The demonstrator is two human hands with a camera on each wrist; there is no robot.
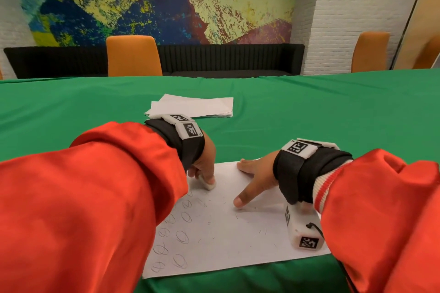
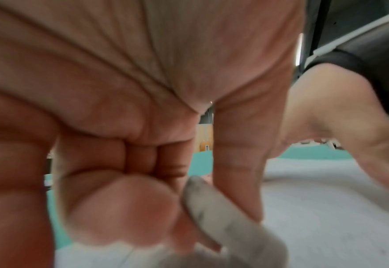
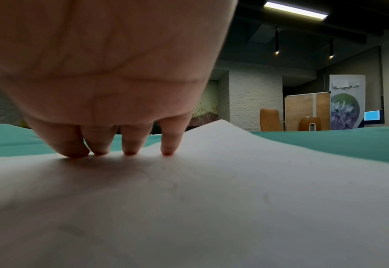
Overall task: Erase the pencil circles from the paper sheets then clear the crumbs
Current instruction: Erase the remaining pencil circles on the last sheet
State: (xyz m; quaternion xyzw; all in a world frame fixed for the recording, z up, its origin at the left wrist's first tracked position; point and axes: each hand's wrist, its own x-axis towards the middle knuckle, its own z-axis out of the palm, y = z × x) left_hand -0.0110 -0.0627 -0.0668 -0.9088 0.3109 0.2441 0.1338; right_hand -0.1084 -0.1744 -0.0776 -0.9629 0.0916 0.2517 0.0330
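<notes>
1. The left hand [image 1: 204,162] had its grip clamped on a white eraser [image 1: 209,184], the fingers curled round it and its lower end pressed onto the sheet of paper [image 1: 250,240].
2. In the left wrist view the eraser [image 2: 223,217] showed grey smudges along its edge and sat pinched between the thumb and the fingers [image 2: 120,208].
3. The right hand [image 1: 256,177] lay spread on the far part of the same sheet, its grip apart and holding nothing, with the thumb stretched toward the person.
4. In the right wrist view the fingertips [image 3: 167,151] pressed down on the paper [image 3: 234,199], which rose in a low hump just beside them.
5. The sheet lay on the green tabletop [image 1: 333,114] at its near edge.
6. Pencil circles [image 1: 182,236] stood in rows on the left part of the sheet, partly hidden by the red sleeve [image 1: 95,197].
7. Small dark crumbs [image 1: 262,231] lay scattered over the middle and right of the sheet.
8. A stack of paper [image 1: 195,107] lay farther back on the tabletop, apart from the sheet.
9. Orange chairs [image 1: 133,56] stood beyond the tabletop.
</notes>
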